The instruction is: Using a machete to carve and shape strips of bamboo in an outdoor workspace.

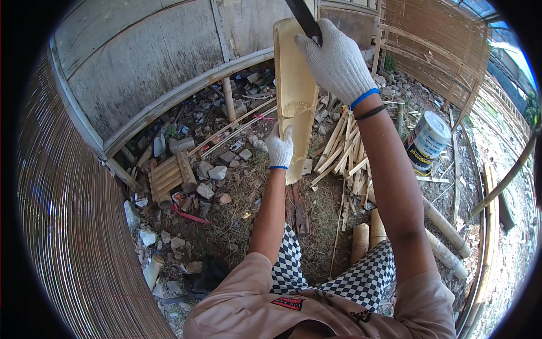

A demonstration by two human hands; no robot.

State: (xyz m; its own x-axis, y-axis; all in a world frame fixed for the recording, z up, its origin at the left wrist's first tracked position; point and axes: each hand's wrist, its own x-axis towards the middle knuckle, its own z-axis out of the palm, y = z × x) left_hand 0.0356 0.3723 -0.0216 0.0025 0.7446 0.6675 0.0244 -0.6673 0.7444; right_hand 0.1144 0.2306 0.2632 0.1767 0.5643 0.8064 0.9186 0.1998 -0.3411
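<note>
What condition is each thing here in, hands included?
Bamboo: split lengthwise, hollow side showing
Left hand: gloved, gripping bamboo's edge
Dark tool: held, partly out of view
Right hand: gloved, closed on dark tool
Strips: loosely heaped
Bucket: standing
Poles: lying down

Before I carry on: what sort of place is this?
Probably a makeshift outdoor bamboo-working yard, judging by the long, pale, hollow split-bamboo piece, the heap of thin, pale strips and the round, tan bamboo poles.
</note>
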